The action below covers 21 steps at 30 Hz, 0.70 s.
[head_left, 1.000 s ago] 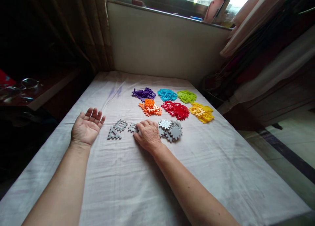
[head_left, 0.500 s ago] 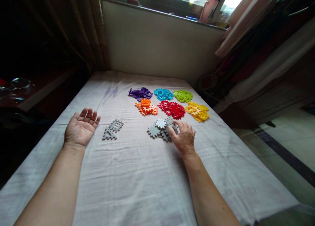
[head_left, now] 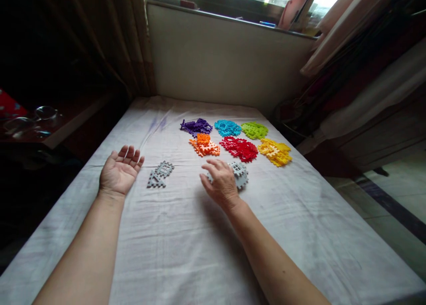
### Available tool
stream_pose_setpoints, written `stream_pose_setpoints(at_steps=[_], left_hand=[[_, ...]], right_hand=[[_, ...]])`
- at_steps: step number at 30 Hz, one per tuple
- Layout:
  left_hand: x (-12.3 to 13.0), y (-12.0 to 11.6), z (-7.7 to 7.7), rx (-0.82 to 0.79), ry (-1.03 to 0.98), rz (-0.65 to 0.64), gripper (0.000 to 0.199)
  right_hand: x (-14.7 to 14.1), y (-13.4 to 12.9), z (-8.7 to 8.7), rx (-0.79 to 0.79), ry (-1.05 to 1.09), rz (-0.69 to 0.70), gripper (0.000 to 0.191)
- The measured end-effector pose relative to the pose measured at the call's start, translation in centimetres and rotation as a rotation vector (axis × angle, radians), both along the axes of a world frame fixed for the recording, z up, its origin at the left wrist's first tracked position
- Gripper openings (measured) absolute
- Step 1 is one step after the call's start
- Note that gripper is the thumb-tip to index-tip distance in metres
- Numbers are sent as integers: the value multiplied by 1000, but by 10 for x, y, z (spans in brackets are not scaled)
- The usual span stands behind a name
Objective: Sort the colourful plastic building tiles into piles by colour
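Palm up on the sheet at the left lies my left hand (head_left: 120,171), its fingers apart and nothing in it. To its right are a few grey notched pieces (head_left: 164,169), one square with a window pattern and one triangular. My right hand (head_left: 220,181) is over the left part of a grey pile (head_left: 242,176), palm down with the fingers spread; the hand hides part of that pile. Behind it sit orange pieces (head_left: 204,146), red pieces (head_left: 240,149) and yellow pieces (head_left: 275,152).
Purple (head_left: 197,127), blue (head_left: 227,128) and lime green (head_left: 254,130) piles form the far row on the white sheet (head_left: 173,243). Glasses (head_left: 45,113) rest on a dark side table at the left. A wall (head_left: 219,61) rises behind the far edge.
My right hand has moved left, from the right side of the grey pile to its left side, with the fingers more spread. The whole view has shifted slightly; my left hand stays palm up.
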State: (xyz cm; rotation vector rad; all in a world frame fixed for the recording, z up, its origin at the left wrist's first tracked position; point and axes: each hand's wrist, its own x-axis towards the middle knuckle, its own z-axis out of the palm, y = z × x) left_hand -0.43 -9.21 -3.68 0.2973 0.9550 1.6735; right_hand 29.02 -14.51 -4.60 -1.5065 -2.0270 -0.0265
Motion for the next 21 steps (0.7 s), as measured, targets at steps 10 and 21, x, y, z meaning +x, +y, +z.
stream_pose_setpoints(at_steps=[10, 21], left_hand=[[-1, 1, -1, 9, -56, 8, 28], [-3, 4, -4, 4, 7, 2, 26]], right_hand=[[-94, 27, 2, -288, -149, 151, 33], [-37, 1, 5, -126, -107, 73, 26]])
